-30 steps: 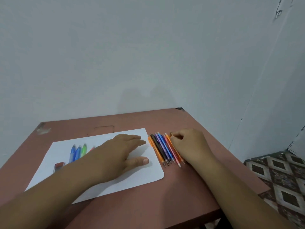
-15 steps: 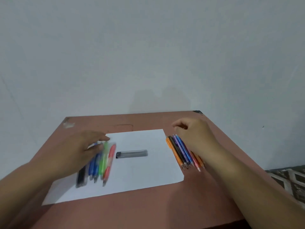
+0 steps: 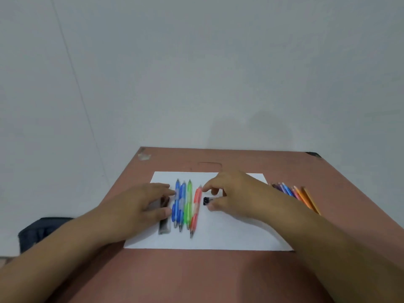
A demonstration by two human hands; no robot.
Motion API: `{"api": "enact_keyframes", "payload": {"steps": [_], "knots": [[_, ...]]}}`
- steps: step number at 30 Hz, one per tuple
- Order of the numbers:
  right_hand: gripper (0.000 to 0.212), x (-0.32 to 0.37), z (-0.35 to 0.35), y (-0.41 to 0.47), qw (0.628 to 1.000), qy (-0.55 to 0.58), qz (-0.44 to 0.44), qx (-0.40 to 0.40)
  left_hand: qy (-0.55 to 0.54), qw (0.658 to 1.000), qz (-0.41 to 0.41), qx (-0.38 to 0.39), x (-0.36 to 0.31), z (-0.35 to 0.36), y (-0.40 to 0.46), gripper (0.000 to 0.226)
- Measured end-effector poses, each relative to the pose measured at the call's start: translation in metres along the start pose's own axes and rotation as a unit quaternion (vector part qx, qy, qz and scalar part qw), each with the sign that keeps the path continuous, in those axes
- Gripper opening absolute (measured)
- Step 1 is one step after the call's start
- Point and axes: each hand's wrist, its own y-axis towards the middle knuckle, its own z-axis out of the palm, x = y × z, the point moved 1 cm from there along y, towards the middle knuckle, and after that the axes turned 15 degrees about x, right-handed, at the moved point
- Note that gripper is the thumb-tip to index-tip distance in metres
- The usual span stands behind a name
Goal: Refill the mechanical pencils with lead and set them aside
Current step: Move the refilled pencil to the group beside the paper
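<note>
As viewed at frame centre: items largest first.
Table (image 3: 218, 276): lower frame, carries paper (image 3: 229, 235).
Mechanical pencils (image 3: 185, 204): centre-left on paper; light, slick; grip mid-barrel.
Lead case (image 3: 206, 201): small, brittle contents.
Right hand (image 3: 238, 193): fingers curled, pinching lead case.
Left hand (image 3: 135, 204): fingers relaxed, touching blue pencil.

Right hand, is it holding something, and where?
The right hand pinches the lead case, thumb and fingers near its dark end. The hand hides the rest.
</note>
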Motion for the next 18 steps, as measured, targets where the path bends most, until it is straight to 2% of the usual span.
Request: {"api": "enact_keyframes", "payload": {"steps": [9,13,14,18], "knots": [[0.03,-0.017,0.006,-0.007,0.997,0.036,0.043,-0.05,0.026,1.0,0.008,-0.007,-0.004,0.002,0.007,0.052],[0.03,-0.027,0.002,-0.013,0.987,0.062,0.116,-0.088,0.025,0.999,0.02,0.013,-0.005,-0.003,0.011,0.083],[0.031,-0.029,0.0,-0.015,0.984,0.071,0.137,-0.094,0.027,0.999,0.018,0.015,-0.006,-0.004,0.012,0.084],[0.034,-0.035,-0.008,-0.025,0.973,0.055,0.209,-0.088,0.042,0.999,0.006,0.011,-0.009,-0.008,0.018,0.061]]}}
